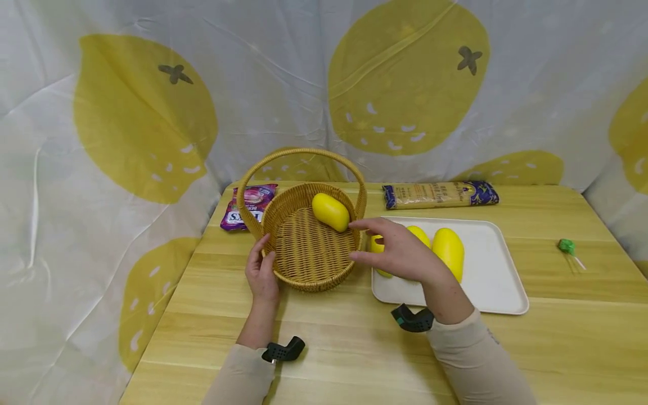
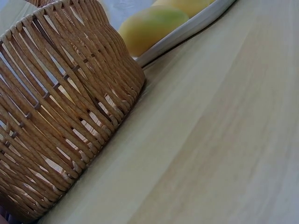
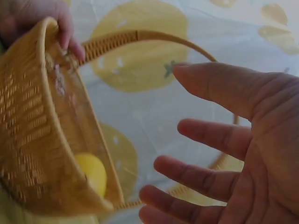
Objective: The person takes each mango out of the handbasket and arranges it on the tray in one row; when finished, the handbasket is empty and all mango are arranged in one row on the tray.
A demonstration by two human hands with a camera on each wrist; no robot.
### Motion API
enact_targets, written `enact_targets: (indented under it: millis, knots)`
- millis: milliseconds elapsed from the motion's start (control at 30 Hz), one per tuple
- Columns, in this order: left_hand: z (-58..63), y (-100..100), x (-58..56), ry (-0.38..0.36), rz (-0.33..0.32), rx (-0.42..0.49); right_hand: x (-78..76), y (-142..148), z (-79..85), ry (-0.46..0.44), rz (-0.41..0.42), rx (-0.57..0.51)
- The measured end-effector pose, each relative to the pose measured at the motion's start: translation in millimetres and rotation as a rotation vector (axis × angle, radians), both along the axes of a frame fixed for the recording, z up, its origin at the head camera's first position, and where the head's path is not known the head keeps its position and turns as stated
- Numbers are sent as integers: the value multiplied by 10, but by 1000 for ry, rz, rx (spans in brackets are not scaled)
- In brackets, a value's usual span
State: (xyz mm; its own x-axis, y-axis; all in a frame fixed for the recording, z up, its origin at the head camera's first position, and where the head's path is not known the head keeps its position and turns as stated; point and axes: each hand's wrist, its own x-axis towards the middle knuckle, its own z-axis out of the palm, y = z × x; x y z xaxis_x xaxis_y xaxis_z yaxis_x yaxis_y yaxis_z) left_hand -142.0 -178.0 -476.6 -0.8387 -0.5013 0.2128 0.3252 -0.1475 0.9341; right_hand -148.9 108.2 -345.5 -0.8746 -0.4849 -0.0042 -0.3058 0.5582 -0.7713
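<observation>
A wicker basket (image 1: 309,247) with a tall arched handle stands on the table, and one yellow mango (image 1: 331,212) lies inside against its far right wall. My left hand (image 1: 263,281) holds the basket's left rim between thumb and fingers. My right hand (image 1: 405,253) is beside the right rim, fingers spread and thumb apart, with nothing in its grasp. Under and behind it are more mangoes (image 1: 448,251) on a white tray (image 1: 491,281), partly covered by the hand. In the right wrist view, the palm and spread fingers (image 3: 205,177) show with the basket beyond.
A purple snack bag (image 1: 253,205) lies left of the basket. Behind the tray is a long packet (image 1: 435,194), apparently noodles. A green lollipop (image 1: 567,246) lies at the far right. A lemon-print curtain (image 1: 283,73) hangs along the table's back edge.
</observation>
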Motion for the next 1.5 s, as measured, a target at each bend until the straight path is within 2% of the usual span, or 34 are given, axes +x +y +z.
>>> enact_targets:
  millis: [133, 400, 567, 733, 1000, 1500]
  knots:
    - [-3, 3, -2, -1, -1, -3, -209, -341, 57, -2, 7, 34]
    - [-9, -8, -11, 13, -13, 10, -790, -847, 31, 53, 22, 100]
    - [-6, -10, -20, 21, -12, 2, -1073, -1022, -48, -31, 31, 155]
    - [1, -9, -18, 4, -2, -7, -1268, -1071, -191, -113, 13, 177]
    - [44, -11, -18, -20, 2, -23, -1372, -1069, -261, -139, 11, 183]
    - [77, -21, -4, -63, -11, -13, -1384, -1110, -336, -152, 59, 253]
